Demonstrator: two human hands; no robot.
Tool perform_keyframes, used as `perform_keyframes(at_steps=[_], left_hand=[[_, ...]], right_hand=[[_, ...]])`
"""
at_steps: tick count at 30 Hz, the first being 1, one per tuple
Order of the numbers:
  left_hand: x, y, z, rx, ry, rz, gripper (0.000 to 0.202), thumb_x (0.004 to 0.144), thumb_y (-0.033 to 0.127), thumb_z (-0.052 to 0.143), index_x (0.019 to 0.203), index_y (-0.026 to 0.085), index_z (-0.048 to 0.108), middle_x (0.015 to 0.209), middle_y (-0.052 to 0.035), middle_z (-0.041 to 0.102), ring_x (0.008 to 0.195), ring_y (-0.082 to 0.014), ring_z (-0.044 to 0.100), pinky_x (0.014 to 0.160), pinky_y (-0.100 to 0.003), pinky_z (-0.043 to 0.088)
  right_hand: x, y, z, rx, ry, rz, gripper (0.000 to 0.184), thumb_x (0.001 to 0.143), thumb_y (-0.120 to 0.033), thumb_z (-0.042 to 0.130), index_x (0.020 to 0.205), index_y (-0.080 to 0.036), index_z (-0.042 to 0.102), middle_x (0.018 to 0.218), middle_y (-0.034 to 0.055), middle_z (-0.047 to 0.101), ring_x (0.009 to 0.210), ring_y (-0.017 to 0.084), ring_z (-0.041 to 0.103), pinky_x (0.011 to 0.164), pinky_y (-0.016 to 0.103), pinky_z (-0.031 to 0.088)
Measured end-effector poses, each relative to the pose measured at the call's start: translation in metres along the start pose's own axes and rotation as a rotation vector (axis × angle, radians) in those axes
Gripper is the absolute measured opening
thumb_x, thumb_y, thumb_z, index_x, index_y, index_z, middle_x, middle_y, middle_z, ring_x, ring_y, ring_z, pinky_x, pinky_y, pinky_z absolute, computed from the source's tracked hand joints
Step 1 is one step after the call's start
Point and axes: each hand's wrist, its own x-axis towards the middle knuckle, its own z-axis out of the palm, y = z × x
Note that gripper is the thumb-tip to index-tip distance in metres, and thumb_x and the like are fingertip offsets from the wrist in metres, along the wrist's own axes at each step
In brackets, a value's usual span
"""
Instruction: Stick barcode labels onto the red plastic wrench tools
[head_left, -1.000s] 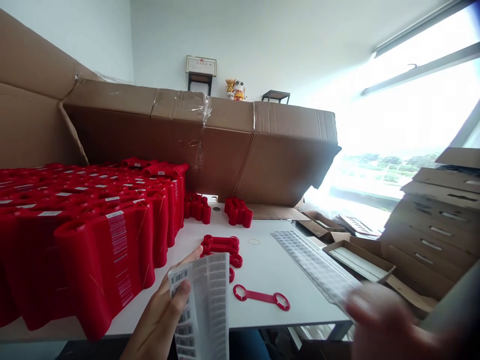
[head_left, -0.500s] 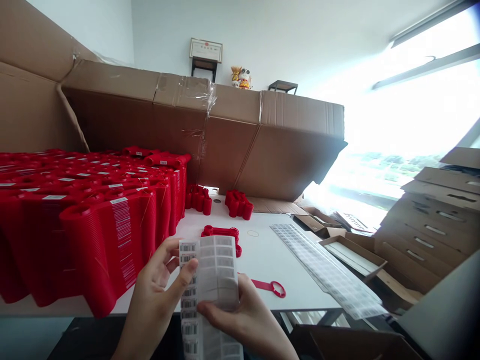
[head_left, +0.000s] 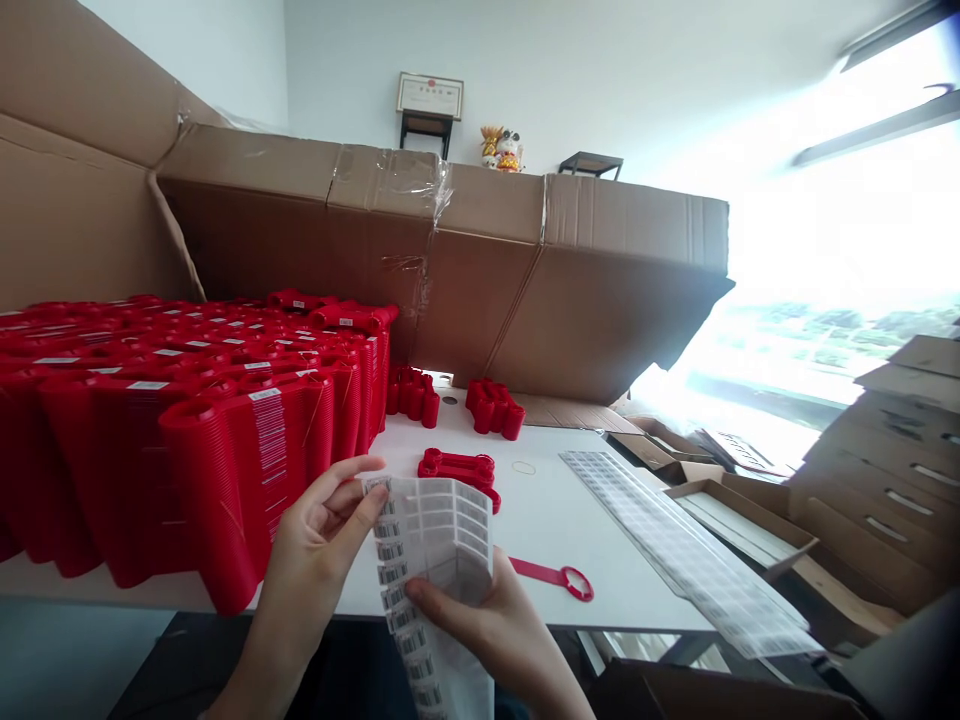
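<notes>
the left hand (head_left: 319, 545) and right hand (head_left: 480, 635) gripped a floppy sheet of barcode stickers (head_left: 431, 560) over a white table (head_left: 615, 590), beside tall stacks of red plastic straps (head_left: 247, 480).

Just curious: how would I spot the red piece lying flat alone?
On the white table, below the big red stacks, look beside the person's right hand. A flat red strap ending in a ring lies there alone, unlike the stacked pieces.
</notes>
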Motion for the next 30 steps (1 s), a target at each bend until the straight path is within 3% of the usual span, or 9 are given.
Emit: perform_keyframes(at_steps=[5,9,13,16,18,21,27,30], left_hand=[[-0.001,-0.001,0.000,0.017,-0.152,-0.051,0.047,0.089,0.047,0.076,0.125,0.022,0.057,0.111,-0.0072,0.075,0.098,-0.0189,0.072,0.081,-0.025,0.058],[-0.001,-0.006,-0.002,0.250,-0.363,-0.101,0.061,0.084,0.047,0.080,0.132,0.023,0.051,0.136,-0.0117,0.061,0.107,-0.0235,0.067,0.094,-0.035,0.055],[-0.003,-0.010,0.005,0.464,-0.509,-0.169,0.054,0.084,0.036,0.079,0.131,0.026,0.053,0.121,-0.0064,0.067,0.105,-0.0256,0.067,0.091,-0.038,0.055],[-0.006,-0.011,0.016,0.472,-0.452,-0.133,0.038,0.087,0.033,0.073,0.121,0.024,0.056,0.094,-0.0008,0.069,0.095,-0.0239,0.068,0.090,-0.038,0.053],[-0.008,-0.013,0.021,0.430,-0.422,-0.144,0.033,0.089,0.035,0.070,0.117,0.024,0.056,0.086,0.0005,0.069,0.093,-0.0239,0.069,0.084,-0.036,0.054],[-0.010,-0.016,0.025,0.377,-0.443,-0.190,0.036,0.091,0.038,0.068,0.121,0.025,0.053,0.089,-0.0015,0.072,0.093,-0.0252,0.071,0.075,-0.034,0.055],[-0.006,-0.024,0.018,0.358,-0.561,-0.203,0.045,0.091,0.046,0.069,0.126,0.025,0.052,0.114,-0.0063,0.067,0.109,-0.0254,0.065,0.097,-0.039,0.050],[-0.003,-0.028,0.014,0.345,-0.627,-0.221,0.041,0.090,0.046,0.071,0.121,0.024,0.055,0.109,-0.0054,0.067,0.105,-0.0252,0.065,0.097,-0.039,0.050]], right_hand=[[-0.003,-0.005,0.000,0.059,0.085,0.029,0.031,0.071,-0.045,0.090,0.093,-0.024,0.082,0.090,0.0034,0.080,0.087,0.024,0.073,0.078,0.034,0.059],[-0.003,-0.008,0.002,0.122,0.215,-0.021,0.032,0.074,-0.046,0.088,0.097,-0.024,0.083,0.093,0.0052,0.082,0.093,0.026,0.076,0.084,0.035,0.059],[-0.002,-0.010,0.002,0.209,0.372,-0.058,0.036,0.073,-0.047,0.089,0.098,-0.021,0.083,0.093,0.0079,0.082,0.096,0.030,0.077,0.086,0.039,0.060],[-0.003,-0.010,0.002,0.290,0.473,-0.078,0.037,0.073,-0.045,0.090,0.098,-0.019,0.083,0.096,0.0097,0.083,0.094,0.031,0.077,0.086,0.040,0.060],[-0.003,-0.010,0.002,0.355,0.499,-0.092,0.037,0.072,-0.043,0.091,0.100,-0.019,0.082,0.099,0.0099,0.082,0.095,0.031,0.077,0.086,0.040,0.060],[-0.004,-0.009,0.001,0.419,0.492,-0.100,0.037,0.071,-0.040,0.092,0.099,-0.019,0.082,0.100,0.0100,0.082,0.098,0.032,0.077,0.085,0.039,0.060],[-0.005,-0.013,-0.006,0.425,0.530,-0.077,0.041,0.068,-0.041,0.093,0.099,-0.017,0.081,0.093,0.0088,0.082,0.090,0.030,0.077,0.079,0.038,0.062],[-0.007,-0.015,-0.009,0.418,0.556,-0.069,0.039,0.067,-0.043,0.093,0.094,-0.017,0.081,0.092,0.0088,0.082,0.092,0.031,0.077,0.080,0.039,0.062]])
